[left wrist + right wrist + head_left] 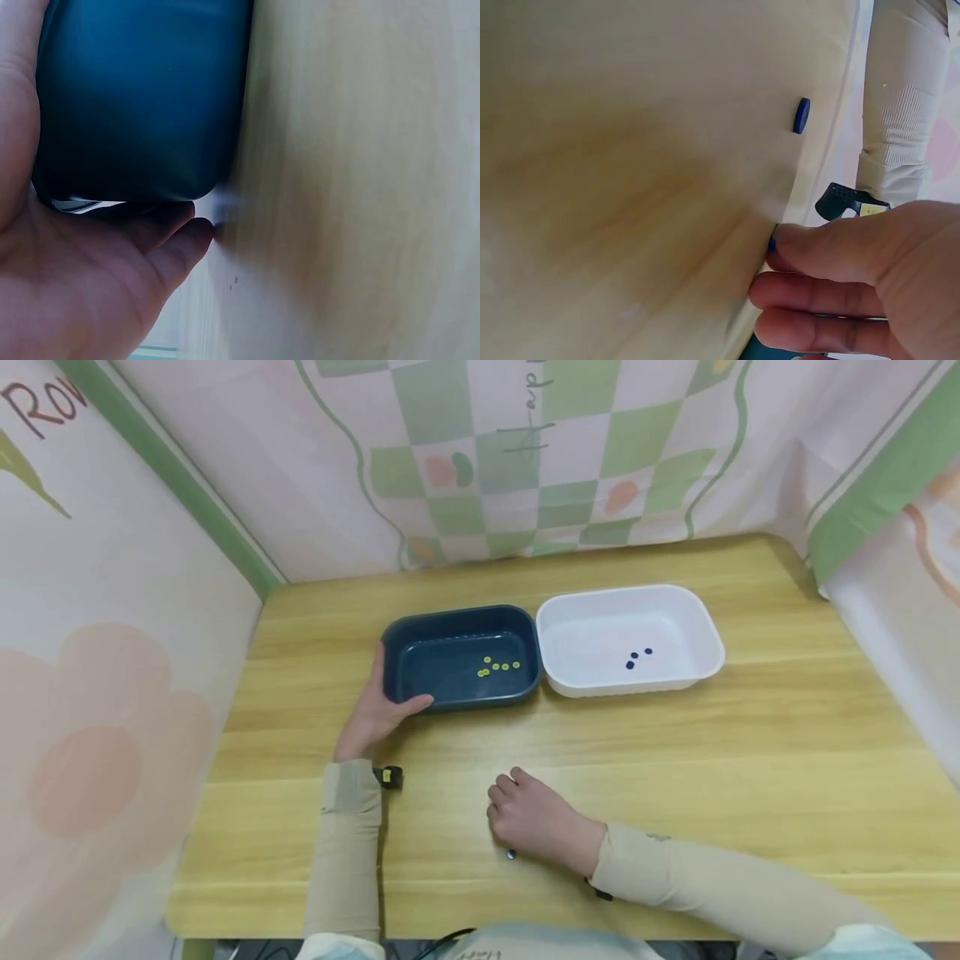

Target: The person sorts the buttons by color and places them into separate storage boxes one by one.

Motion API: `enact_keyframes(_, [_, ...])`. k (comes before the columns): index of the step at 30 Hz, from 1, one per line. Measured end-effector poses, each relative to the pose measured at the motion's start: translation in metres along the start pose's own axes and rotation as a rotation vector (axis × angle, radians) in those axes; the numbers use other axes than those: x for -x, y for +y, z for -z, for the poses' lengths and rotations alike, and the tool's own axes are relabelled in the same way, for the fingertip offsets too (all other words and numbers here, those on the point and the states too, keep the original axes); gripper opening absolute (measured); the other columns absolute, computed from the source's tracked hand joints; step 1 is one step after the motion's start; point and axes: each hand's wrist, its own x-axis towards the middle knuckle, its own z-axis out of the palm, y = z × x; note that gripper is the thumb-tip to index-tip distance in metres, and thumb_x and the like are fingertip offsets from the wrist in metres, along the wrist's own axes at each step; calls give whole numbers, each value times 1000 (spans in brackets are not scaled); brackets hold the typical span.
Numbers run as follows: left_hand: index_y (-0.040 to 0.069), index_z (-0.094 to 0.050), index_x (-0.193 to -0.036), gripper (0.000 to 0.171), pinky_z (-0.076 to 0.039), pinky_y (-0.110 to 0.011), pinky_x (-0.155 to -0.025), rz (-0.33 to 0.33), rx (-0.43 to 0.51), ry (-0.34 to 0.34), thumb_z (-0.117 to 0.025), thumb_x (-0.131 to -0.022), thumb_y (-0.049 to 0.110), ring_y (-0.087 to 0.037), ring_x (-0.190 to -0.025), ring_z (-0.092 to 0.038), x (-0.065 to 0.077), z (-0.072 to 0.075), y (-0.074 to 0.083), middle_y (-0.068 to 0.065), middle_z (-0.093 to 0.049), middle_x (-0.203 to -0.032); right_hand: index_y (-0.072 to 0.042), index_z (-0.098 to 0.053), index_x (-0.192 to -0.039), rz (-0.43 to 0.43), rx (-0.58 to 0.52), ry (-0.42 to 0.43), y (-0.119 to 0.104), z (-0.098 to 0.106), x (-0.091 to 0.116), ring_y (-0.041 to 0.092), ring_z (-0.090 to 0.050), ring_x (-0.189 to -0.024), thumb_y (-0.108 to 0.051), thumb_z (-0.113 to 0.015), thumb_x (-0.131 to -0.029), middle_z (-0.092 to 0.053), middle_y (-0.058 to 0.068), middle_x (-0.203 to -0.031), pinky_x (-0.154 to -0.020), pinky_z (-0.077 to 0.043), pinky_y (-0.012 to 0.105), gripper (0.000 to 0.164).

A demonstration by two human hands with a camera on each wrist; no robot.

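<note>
My left hand grips the left end of a dark blue plastic bin, thumb along its front rim and fingers around the end wall. In the left wrist view, the fingers reach past the bin's outer corner. Low over the table in front of the bins, my right hand pinches a small blue button between thumb and fingertips. Most of that button is hidden by the thumb. Another blue button lies on the table near the right hand. Several yellow buttons lie inside the dark blue bin.
A white bin stands right against the dark blue one, with several dark blue buttons inside. The wooden table is bordered by patterned cloth walls at the back and sides.
</note>
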Motion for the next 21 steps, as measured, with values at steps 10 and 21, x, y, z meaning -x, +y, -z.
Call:
enact_keyframes(10, [32, 15, -154, 120, -10, -49, -118, 2, 21, 4, -78, -80, 44, -21, -147, 2, -1, 2, 0, 10, 11, -160, -14, -65, -64, -25, 8, -34, -2, 5, -10, 16, -46, -60, -9, -64, -85, -53, 0, -63, -64, -42, 30, 22])
enact_keyframes(21, [30, 15, -154, 119, -10, -49, -118, -5, 11, -1, -78, -81, 43, -20, -147, 1, 1, 0, 2, 8, 11, -161, -9, -72, -100, -842, -1568, 173, 92, 28, 31, 14, -62, -76, -19, -63, -95, -69, -1, -86, -71, -55, 30, 15])
